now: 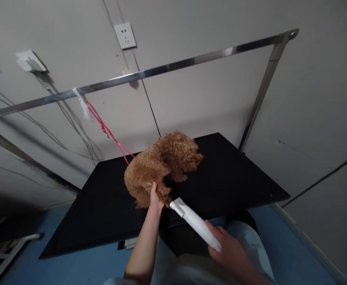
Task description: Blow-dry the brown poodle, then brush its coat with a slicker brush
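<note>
A small dog with curly brown fur is on the black grooming table, its head turned to the right. My left hand grips one of the dog's legs, thumb on top and the other fingers mostly hidden beneath. A white hair clipper is in my right hand, closed around its rear end. The clipper slants up and left, its wide head close to the held paw; whether the two touch I cannot tell.
The grooming table stands against the wall under a metal frame. A pink lead runs from the bar to the dog. Sockets and cables are on the wall. A white-framed stand is at lower left.
</note>
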`<state>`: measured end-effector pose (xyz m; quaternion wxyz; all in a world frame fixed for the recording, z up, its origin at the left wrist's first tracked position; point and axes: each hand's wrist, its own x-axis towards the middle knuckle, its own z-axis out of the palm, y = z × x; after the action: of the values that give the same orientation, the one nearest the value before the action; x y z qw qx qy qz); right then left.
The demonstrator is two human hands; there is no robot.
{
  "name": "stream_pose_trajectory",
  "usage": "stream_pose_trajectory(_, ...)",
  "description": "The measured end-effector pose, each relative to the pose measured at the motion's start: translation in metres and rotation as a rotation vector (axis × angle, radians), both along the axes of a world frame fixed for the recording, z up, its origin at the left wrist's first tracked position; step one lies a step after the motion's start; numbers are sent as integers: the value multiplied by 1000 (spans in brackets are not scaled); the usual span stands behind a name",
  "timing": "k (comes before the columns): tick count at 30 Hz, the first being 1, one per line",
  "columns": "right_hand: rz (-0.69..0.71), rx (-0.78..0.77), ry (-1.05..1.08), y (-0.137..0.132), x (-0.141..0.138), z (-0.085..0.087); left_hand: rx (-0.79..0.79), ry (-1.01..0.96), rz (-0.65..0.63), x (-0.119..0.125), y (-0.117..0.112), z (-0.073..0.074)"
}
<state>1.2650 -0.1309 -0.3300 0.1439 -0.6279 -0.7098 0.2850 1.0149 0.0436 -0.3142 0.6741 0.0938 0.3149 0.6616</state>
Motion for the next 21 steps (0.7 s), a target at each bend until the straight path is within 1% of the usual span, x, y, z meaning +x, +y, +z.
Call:
stream_pose_trajectory(3, 31, 22, 31, 3, -2, -5, -53, -6, -62, -4, -4, -4)
stream_pose_trajectory(7, 17, 13, 19, 8, -3, -6, -49, -44, -116, -6, -10, -16)
stream_pose_trajectory(11, 18, 9, -1, 13, -1, 1, 48, -17, -109, -5, -11, -23)
stream_pose_trajectory(13, 56, 5, -8, 15, 0, 5, 29, 21, -90, -4, -11, -25)
stream_pose_trajectory(15, 98, 9, -24, 17, 0, 7, -58, 87, -70, -2, -12, -28)
stream_pose_trajectory(16, 95, 17, -32, 18, 0, 7, -94, 132, -53, -1, -13, -30)
stream_pose_trajectory(18, 81, 36, -19, 20, 0, 7, -116, 229, 14, 1, -16, -34)
stream_pose_trajectory(21, 98, 36, 18, 22, -1, 7, -150, 345, 162, 6, -23, -39)
